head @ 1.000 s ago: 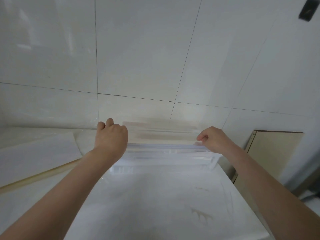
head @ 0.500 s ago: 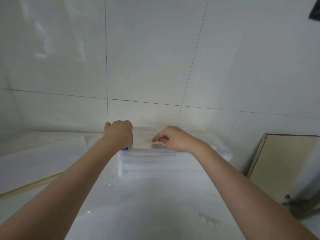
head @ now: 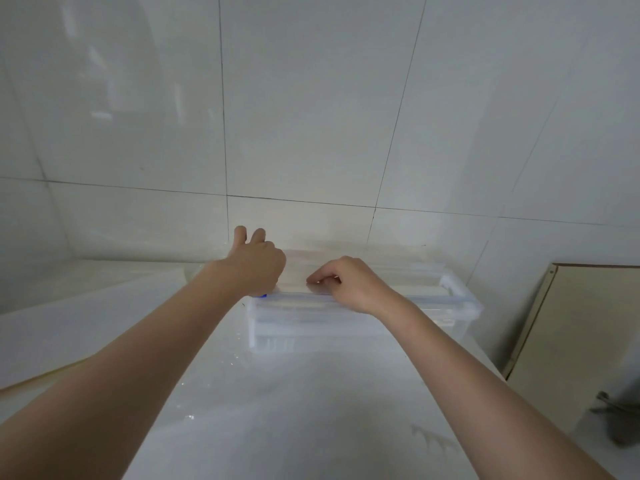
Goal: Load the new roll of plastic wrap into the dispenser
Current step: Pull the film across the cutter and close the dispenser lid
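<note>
Two bare hands are in view: the left hand at 11 o'clock of the dispenser, the right hand over its middle. One clear plastic dispenser sits on one white surface. One small blue part shows under the left hand. One beige board leans at 3 o'clock.
</note>
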